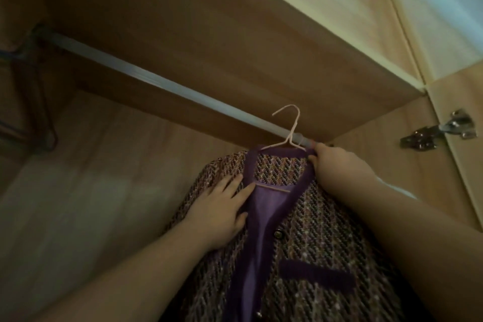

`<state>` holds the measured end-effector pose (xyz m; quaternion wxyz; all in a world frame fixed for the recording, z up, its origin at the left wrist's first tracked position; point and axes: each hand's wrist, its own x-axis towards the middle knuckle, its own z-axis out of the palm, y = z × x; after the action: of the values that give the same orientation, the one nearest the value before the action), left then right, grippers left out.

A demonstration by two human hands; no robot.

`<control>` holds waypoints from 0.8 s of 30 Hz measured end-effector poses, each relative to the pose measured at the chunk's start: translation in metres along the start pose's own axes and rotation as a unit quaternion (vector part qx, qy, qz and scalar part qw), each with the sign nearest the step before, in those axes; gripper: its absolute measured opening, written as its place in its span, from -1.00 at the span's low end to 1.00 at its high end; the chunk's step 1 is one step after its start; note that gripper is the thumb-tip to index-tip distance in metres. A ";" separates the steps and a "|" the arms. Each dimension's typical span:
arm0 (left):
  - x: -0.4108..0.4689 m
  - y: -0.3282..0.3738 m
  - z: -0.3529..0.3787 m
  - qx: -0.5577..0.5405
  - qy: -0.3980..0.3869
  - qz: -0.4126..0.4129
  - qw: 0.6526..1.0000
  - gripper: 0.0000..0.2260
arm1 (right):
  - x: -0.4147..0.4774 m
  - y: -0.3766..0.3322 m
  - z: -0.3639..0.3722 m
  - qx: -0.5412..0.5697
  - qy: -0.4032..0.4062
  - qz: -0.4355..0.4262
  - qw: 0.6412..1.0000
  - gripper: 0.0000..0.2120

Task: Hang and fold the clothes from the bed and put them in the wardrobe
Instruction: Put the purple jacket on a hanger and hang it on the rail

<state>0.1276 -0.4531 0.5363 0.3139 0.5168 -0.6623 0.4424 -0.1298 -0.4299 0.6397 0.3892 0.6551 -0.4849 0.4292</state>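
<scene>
Jacket hangs with its long axis running up the picture. The collar is at the top by the rail and the hem falls towards you, out of view at the bottom. Its front faces you, open at the neck so the lilac lining shows between the purple edge bands.

At the far left, some dark hangers hang blurred at that end of the rail, inside the wardrobe. From there the rail slants down to the right under the shelf.

Your left hand lies flat on the tweed of the front panel on the left of the picture. Its fingers are straight and a little spread, with the tips pointing up at the collar. The forefinger lies just beside the purple band, and the hand grips nothing.

A pink wire hanger carries the jacket. Its neck crosses the rail near the right end and the open end of the hook points left. You cannot tell whether the hook rests on the rail.

Your right hand is at the top right corner of the collar. Its fingers are curled round the purple band there, close under the rail's right end.

Further right, a metal hinge sits on the side wall by the open door.
</scene>
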 end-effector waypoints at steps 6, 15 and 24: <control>0.033 -0.015 0.042 -0.056 0.005 -0.019 0.998 -0.44 | 0.030 0.001 0.031 -0.009 -0.037 0.027 0.999 -0.71; 0.036 -0.005 0.121 -0.090 -0.014 -0.012 0.996 -0.33 | 0.025 0.006 0.065 -0.040 -0.069 0.027 0.996 -0.77; -0.003 0.017 0.131 -0.196 0.016 -0.050 0.979 -0.37 | -0.020 0.008 0.075 -0.114 0.028 -0.048 0.992 -0.60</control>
<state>0.1181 -0.5696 0.4751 0.4410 0.4705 -0.7045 0.2964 -0.1267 -0.4955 0.5970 0.4951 0.6165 -0.4874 0.3704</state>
